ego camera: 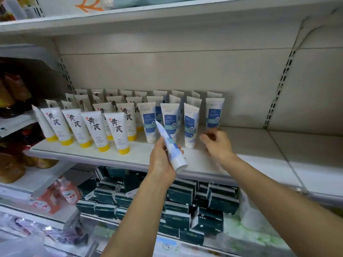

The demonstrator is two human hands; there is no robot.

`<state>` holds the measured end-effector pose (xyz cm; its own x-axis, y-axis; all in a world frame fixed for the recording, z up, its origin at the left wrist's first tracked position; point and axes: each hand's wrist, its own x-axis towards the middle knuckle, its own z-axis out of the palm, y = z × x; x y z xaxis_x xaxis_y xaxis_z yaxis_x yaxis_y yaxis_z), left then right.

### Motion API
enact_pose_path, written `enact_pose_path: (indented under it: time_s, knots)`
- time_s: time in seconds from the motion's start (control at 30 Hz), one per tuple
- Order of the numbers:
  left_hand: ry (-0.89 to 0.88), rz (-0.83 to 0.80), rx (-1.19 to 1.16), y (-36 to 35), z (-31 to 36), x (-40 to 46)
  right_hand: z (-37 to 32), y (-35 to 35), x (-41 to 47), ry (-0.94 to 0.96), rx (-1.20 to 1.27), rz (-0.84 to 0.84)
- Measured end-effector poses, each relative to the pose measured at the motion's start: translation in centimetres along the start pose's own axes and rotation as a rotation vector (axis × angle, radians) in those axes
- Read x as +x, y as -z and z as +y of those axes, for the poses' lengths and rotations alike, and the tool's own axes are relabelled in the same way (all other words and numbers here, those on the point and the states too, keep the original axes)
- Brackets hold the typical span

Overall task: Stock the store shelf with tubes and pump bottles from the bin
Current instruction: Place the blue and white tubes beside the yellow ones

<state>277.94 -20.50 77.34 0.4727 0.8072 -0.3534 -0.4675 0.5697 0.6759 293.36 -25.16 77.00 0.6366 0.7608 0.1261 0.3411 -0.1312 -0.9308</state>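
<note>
My left hand [161, 160] grips a white-and-blue tube [171, 148], tilted with its cap toward me, just in front of the white shelf [259, 151]. On the shelf stand rows of white tubes with yellow caps [96, 131] at the left and white-and-blue tubes [191, 125] to their right, caps down. My right hand [217, 142] hovers over the shelf with fingers loosely curled, holding nothing, just below the rightmost blue tube [213, 114]. The bin is out of view.
The right part of the shelf is bare. A shelf board [167, 13] runs overhead. Below are stacked dark green boxes [178, 206], pink refill pouches [68, 193] and white packs [248, 230]. Snack bags [13, 101] fill the neighbouring unit at left.
</note>
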Motion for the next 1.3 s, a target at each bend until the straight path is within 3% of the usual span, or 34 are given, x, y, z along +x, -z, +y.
enact_pose_path:
  time_s: [0.2, 0.37, 0.5, 0.6, 0.7, 0.93, 1.1, 1.2, 1.3]
  knots:
    - [-0.116, -0.047, 0.021, -1.3, -1.3, 0.1, -1.4, 1.0, -2.3, -0.012, 0.145, -0.456]
    - [-0.207, -0.058, 0.03, -1.8, -1.8, -0.1, -1.1, 1.2, -2.3, 0.015, 0.146, -0.546]
    - [-0.206, -0.094, 0.011, -2.3, -1.4, -0.3, -1.3, 1.3, -2.3, -0.101, 0.248, -0.708]
    - [-0.303, -0.098, 0.179, -2.7, -1.2, -0.3, -1.7, 1.5, -2.3, -0.124, 0.306, -0.762]
    - [-0.288, -0.074, 0.226, -2.9, -1.1, 0.0, -2.1, 1.5, -2.1, -0.092, 0.212, -0.795]
    - [-0.415, -0.12, 0.505, -3.3, -1.4, -0.4, -1.3, 2.4, -1.6, 0.014, 0.116, -0.728]
    - [-0.438, -0.129, 0.554, -3.5, -1.7, -0.5, -0.5, 3.2, -1.4, 0.12, 0.136, -0.466]
    - [-0.366, -0.052, 0.53, -3.2, -1.9, 0.2, 0.0, 3.9, -0.4, 0.075, 0.157, -0.245]
    - [-0.288, -0.021, 0.521, -3.0, -2.0, 1.0, 1.5, 4.1, 1.2, -0.012, 0.087, -0.137]
